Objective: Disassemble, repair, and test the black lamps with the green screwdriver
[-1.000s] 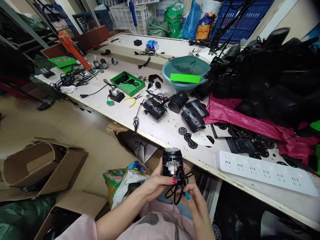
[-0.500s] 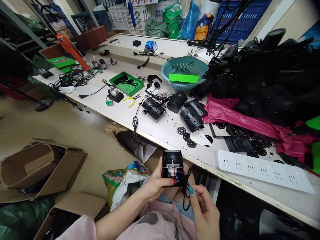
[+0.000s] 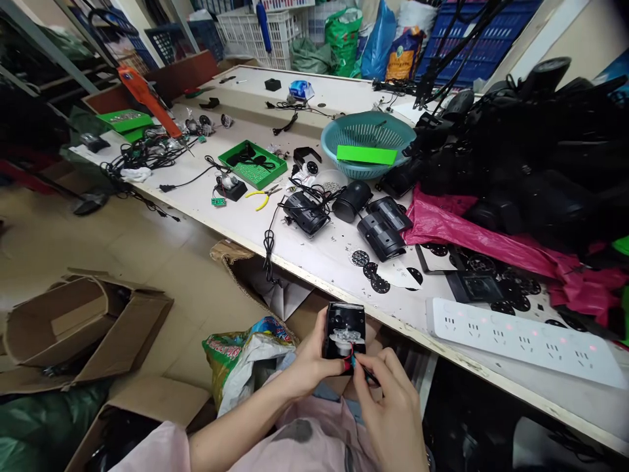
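right hand [image 3: 393, 406] moved up onto the black housing [image 3: 345, 328]; its fingers now pinch the wires at the lower edge. left hand [image 3: 314, 357] fingers grip the housing's left side, below the counter [image 3: 314, 252] edge.

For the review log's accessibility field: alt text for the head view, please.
Below a cluttered white workbench, the left hand grips a small open black plastic housing while the right hand pinches its wiring. A teal plastic colander and white power strip sit above.
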The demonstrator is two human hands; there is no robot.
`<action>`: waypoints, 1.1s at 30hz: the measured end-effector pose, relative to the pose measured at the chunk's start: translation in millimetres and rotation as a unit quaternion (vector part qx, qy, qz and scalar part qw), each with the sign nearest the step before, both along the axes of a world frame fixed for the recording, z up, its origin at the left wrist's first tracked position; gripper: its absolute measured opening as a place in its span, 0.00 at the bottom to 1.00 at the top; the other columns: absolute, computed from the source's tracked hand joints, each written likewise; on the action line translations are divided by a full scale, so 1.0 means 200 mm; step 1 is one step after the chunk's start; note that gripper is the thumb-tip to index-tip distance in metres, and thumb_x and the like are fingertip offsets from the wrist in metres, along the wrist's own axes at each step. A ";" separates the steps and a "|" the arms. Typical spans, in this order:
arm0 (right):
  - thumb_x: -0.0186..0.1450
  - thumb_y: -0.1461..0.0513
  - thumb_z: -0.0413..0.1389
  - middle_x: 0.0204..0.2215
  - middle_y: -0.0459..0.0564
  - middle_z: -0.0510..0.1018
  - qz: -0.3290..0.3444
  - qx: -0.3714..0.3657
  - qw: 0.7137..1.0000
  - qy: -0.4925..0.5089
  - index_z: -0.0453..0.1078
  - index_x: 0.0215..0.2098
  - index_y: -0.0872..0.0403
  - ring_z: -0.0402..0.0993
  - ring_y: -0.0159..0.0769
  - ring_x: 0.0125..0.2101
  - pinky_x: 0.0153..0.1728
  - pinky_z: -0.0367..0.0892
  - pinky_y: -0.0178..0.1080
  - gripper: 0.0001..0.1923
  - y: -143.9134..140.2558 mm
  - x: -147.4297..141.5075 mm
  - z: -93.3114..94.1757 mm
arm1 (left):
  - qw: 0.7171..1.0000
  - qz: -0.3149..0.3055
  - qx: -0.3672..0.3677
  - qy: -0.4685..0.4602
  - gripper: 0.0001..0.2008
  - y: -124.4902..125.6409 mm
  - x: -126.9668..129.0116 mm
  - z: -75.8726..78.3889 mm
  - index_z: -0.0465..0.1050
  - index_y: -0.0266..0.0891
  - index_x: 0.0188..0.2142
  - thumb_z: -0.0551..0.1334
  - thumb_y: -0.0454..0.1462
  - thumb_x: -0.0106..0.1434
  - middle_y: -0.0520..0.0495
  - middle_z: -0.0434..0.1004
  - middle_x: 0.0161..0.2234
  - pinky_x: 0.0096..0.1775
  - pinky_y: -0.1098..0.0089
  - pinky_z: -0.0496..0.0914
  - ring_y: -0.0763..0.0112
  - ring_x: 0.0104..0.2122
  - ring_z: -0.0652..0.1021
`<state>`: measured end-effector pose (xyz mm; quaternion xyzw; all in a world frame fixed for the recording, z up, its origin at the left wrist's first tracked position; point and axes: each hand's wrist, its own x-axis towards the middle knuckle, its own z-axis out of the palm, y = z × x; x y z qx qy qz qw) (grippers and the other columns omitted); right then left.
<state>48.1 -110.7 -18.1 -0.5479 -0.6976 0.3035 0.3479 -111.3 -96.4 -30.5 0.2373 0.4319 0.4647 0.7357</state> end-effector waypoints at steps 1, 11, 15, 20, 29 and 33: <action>0.70 0.60 0.53 0.30 0.48 0.70 0.005 0.005 1.000 -0.012 0.74 0.39 0.51 0.72 0.33 0.29 0.25 0.66 0.32 0.08 -0.01 -0.01 -0.01 | 1.000 0.007 -0.004 -0.004 0.45 0.00 0.00 0.00 0.54 0.46 0.62 0.70 0.29 0.48 0.51 0.73 0.41 0.43 0.69 0.64 0.64 0.42 0.73; 0.70 0.61 0.55 0.27 0.45 0.72 -0.027 0.030 0.999 0.013 0.74 0.40 0.51 0.73 0.30 0.25 0.27 0.70 0.30 0.06 -0.04 -0.01 -0.04 | 0.994 0.097 -0.039 -0.033 0.40 0.02 0.00 -0.04 0.63 0.46 0.59 0.72 0.29 0.46 0.48 0.75 0.45 0.46 0.67 0.65 0.62 0.45 0.74; 0.71 0.63 0.54 0.27 0.46 0.71 -0.022 0.074 0.997 -0.028 0.74 0.42 0.52 0.73 0.30 0.25 0.28 0.69 0.31 0.07 -0.06 -0.02 -0.07 | 0.997 0.082 -0.004 -0.011 0.42 0.03 0.01 -0.03 0.60 0.46 0.61 0.73 0.31 0.47 0.46 0.73 0.49 0.46 0.68 0.66 0.59 0.49 0.73; 0.71 0.63 0.53 0.27 0.48 0.72 -0.017 0.102 0.991 -0.087 0.75 0.43 0.52 0.74 0.35 0.28 0.30 0.71 0.36 0.09 -0.08 -0.02 -0.11 | 0.996 0.062 0.041 0.056 0.42 0.04 0.01 0.01 0.57 0.45 0.63 0.72 0.32 0.51 0.46 0.72 0.51 0.47 0.69 0.66 0.60 0.49 0.72; 0.66 0.64 0.60 0.34 0.52 0.77 -0.080 0.124 0.989 0.011 0.76 0.44 0.50 0.77 0.39 0.35 0.35 0.75 0.40 0.08 -0.07 -0.05 -0.07 | 0.996 0.053 -0.026 -0.065 0.41 0.07 0.01 0.12 0.62 0.44 0.61 0.70 0.28 0.48 0.46 0.76 0.43 0.43 0.68 0.66 0.62 0.42 0.75; 0.64 0.65 0.61 0.31 0.49 0.78 -0.126 0.185 0.974 0.029 0.76 0.35 0.46 0.79 0.39 0.30 0.30 0.77 0.40 0.05 0.04 0.01 0.08 | 0.989 -0.019 -0.015 -0.149 0.42 0.17 0.05 0.31 0.63 0.48 0.62 0.69 0.26 0.48 0.46 0.78 0.44 0.41 0.69 0.66 0.62 0.43 0.76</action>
